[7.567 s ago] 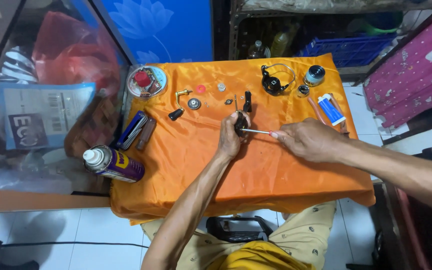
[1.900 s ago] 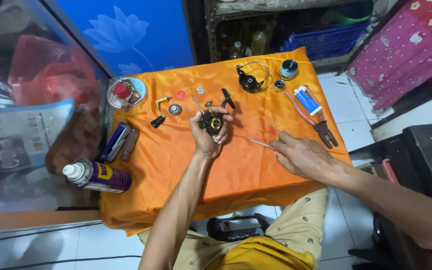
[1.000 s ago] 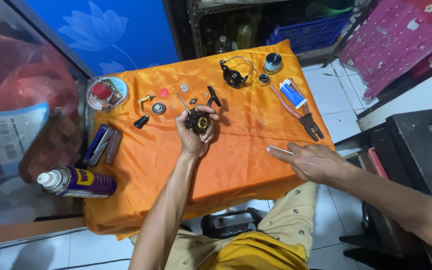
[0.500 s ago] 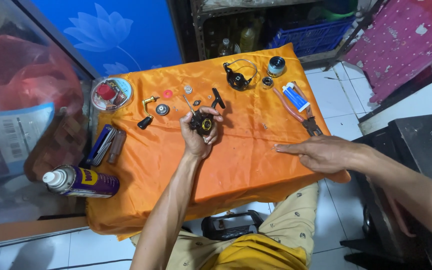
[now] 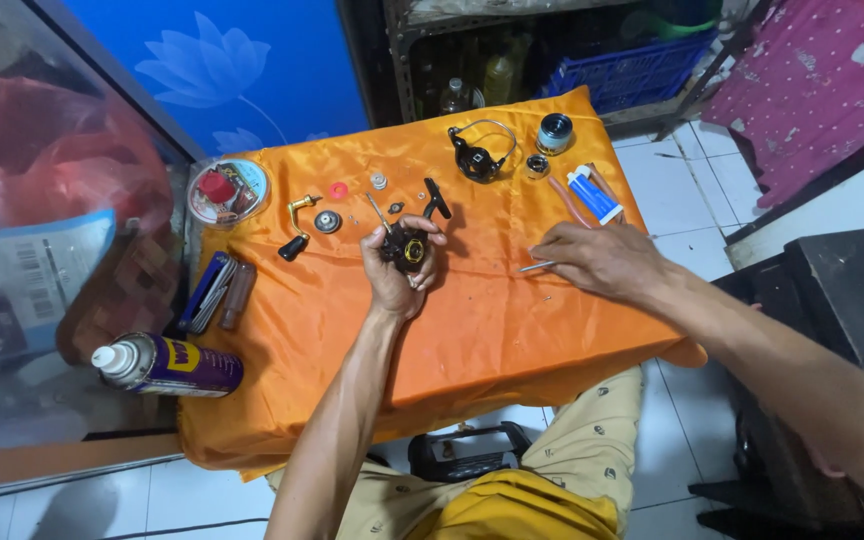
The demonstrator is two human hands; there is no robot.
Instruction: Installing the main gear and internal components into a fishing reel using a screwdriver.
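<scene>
Two hands: left hand (image 5: 397, 275) clamps reel body (image 5: 405, 248); right hand (image 5: 602, 260) pinches half-hidden thin tool (image 5: 535, 266).

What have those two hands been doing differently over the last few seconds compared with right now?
Earlier the right hand worked a thin metal tool at the fishing reel body held in the left hand. It has since drawn away to the right and rests on the orange cloth, the tool still at its fingertips. The left hand still holds the reel body up. The spray can and small parts stayed put.
</scene>
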